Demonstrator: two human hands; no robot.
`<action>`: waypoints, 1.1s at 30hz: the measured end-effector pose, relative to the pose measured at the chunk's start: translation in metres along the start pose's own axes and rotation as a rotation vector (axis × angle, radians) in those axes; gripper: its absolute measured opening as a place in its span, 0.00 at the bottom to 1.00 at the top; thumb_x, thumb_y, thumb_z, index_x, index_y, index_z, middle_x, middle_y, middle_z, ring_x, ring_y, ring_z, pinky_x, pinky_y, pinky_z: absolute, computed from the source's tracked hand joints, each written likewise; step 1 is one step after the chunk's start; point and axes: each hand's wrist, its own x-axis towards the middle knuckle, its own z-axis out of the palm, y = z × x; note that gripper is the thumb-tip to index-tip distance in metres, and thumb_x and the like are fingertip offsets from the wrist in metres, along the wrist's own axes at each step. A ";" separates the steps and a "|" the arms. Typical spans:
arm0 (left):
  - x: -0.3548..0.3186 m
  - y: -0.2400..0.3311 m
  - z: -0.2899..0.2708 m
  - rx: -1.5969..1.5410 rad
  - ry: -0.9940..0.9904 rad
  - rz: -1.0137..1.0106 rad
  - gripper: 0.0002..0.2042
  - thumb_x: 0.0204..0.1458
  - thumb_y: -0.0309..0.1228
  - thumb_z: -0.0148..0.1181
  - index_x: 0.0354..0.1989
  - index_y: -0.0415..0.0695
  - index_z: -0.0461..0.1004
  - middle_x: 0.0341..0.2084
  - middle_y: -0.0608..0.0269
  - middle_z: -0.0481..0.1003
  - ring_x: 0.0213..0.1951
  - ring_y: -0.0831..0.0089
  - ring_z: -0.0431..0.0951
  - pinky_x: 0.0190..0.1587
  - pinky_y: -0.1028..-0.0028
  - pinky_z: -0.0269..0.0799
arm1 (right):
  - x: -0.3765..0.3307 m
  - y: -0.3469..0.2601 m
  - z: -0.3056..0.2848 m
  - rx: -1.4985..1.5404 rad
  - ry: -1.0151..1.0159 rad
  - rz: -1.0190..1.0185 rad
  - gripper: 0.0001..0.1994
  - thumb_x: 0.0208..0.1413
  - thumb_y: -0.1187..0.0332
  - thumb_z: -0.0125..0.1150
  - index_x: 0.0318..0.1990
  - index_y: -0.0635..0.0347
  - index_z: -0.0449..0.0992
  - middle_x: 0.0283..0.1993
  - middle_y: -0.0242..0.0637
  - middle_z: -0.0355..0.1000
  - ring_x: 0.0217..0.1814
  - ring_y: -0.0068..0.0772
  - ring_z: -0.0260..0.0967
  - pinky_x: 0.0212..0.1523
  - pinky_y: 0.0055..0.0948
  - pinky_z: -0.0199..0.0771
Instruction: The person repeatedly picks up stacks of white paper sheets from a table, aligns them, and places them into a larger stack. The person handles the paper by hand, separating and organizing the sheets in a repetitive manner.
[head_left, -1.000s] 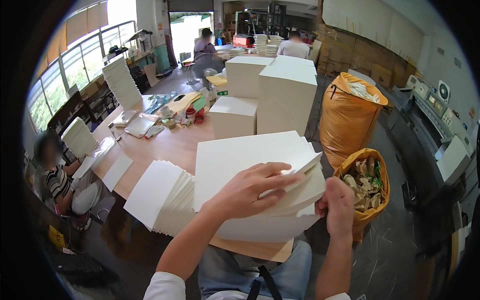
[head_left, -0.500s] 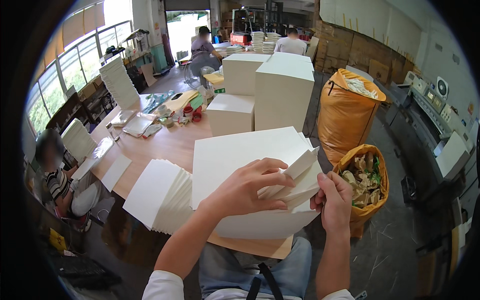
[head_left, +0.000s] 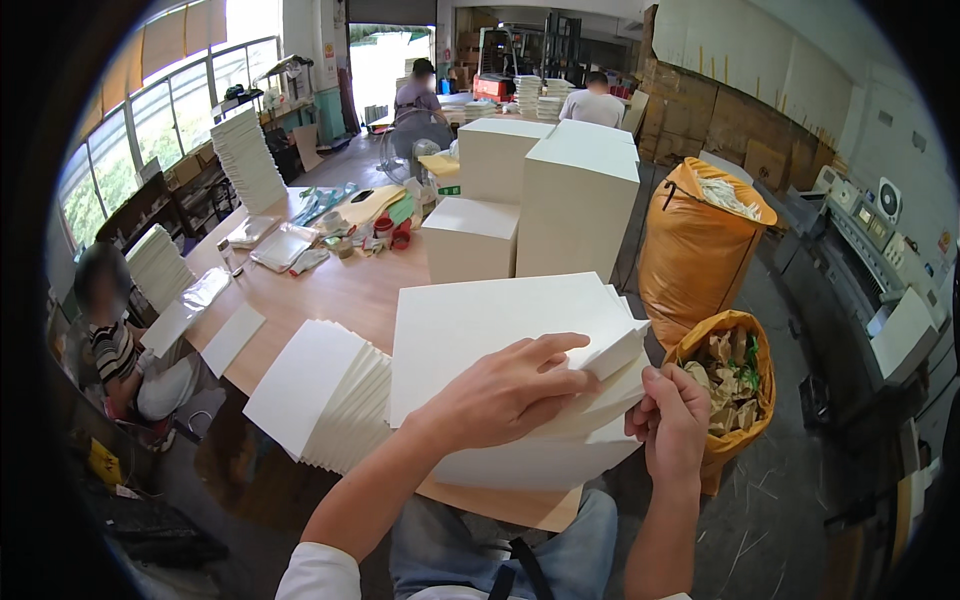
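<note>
Workshop table (head_left: 310,287), unreadable green label (head_left: 449,190), left grip (head_left: 515,388) spread over white sheets (head_left: 490,318), right grip (head_left: 674,408) pinching their edge

Daylight glares through the left windows (head_left: 190,95) and far doorway (head_left: 388,65), with fisheye distortion bending straight lines outward.

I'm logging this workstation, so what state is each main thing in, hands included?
Large paper stack: lying flat, top sheets lifted at right.
Left hand: open, fingers bent, on that stack.
Right hand: fingers curled at its right edge; grip unclear.
Smaller paper stack: fanned out.
Tall white stack: upright, squared.
Large orange sack: open, full.
Small orange sack: open, holding brown paper.
Roller shutter: raised.
</note>
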 end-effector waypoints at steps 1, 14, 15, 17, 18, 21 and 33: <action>-0.001 -0.002 0.000 0.005 -0.011 0.017 0.22 0.60 0.30 0.75 0.63 0.60 0.83 0.66 0.55 0.74 0.57 0.54 0.83 0.59 0.59 0.82 | 0.000 -0.001 0.000 0.049 -0.008 0.033 0.18 0.72 0.63 0.65 0.27 0.57 0.73 0.20 0.27 0.69 0.19 0.19 0.70 0.21 0.21 0.61; 0.001 0.001 -0.001 -0.057 0.025 -0.010 0.23 0.53 0.29 0.78 0.60 0.58 0.85 0.63 0.56 0.76 0.56 0.53 0.84 0.57 0.59 0.84 | -0.006 0.009 -0.004 -0.238 -0.002 -0.170 0.19 0.73 0.62 0.64 0.27 0.57 0.73 0.21 0.29 0.72 0.19 0.20 0.71 0.20 0.21 0.62; 0.003 0.004 0.000 -0.041 0.043 -0.014 0.22 0.54 0.28 0.77 0.59 0.57 0.85 0.64 0.56 0.76 0.56 0.52 0.84 0.57 0.59 0.84 | -0.006 0.009 -0.003 -0.239 0.008 -0.147 0.19 0.73 0.62 0.64 0.27 0.57 0.73 0.21 0.30 0.72 0.19 0.21 0.71 0.20 0.21 0.62; 0.002 0.004 -0.001 -0.023 0.042 -0.003 0.20 0.54 0.29 0.77 0.57 0.55 0.85 0.65 0.55 0.75 0.56 0.51 0.83 0.59 0.59 0.84 | -0.004 0.005 -0.002 -0.241 0.028 -0.101 0.18 0.73 0.63 0.64 0.27 0.58 0.73 0.21 0.30 0.73 0.19 0.21 0.72 0.21 0.21 0.63; 0.001 -0.001 0.000 -0.019 0.024 0.011 0.20 0.53 0.30 0.78 0.55 0.55 0.85 0.65 0.55 0.75 0.57 0.51 0.83 0.59 0.59 0.84 | -0.004 0.003 -0.002 -0.146 0.020 -0.065 0.18 0.72 0.64 0.64 0.27 0.58 0.74 0.21 0.31 0.73 0.20 0.22 0.73 0.21 0.21 0.63; 0.002 0.008 -0.004 -0.001 -0.011 0.007 0.19 0.52 0.33 0.80 0.52 0.54 0.85 0.66 0.56 0.74 0.58 0.51 0.82 0.62 0.58 0.84 | -0.002 0.000 -0.005 0.072 -0.003 0.004 0.17 0.72 0.65 0.64 0.27 0.58 0.75 0.21 0.32 0.75 0.21 0.23 0.76 0.20 0.21 0.64; 0.001 0.001 -0.001 -0.038 -0.025 0.011 0.17 0.55 0.42 0.79 0.52 0.59 0.83 0.60 0.58 0.77 0.55 0.54 0.82 0.57 0.58 0.80 | -0.015 0.029 -0.022 -0.242 0.248 -0.252 0.15 0.70 0.66 0.66 0.29 0.59 0.72 0.27 0.32 0.74 0.29 0.28 0.73 0.31 0.29 0.69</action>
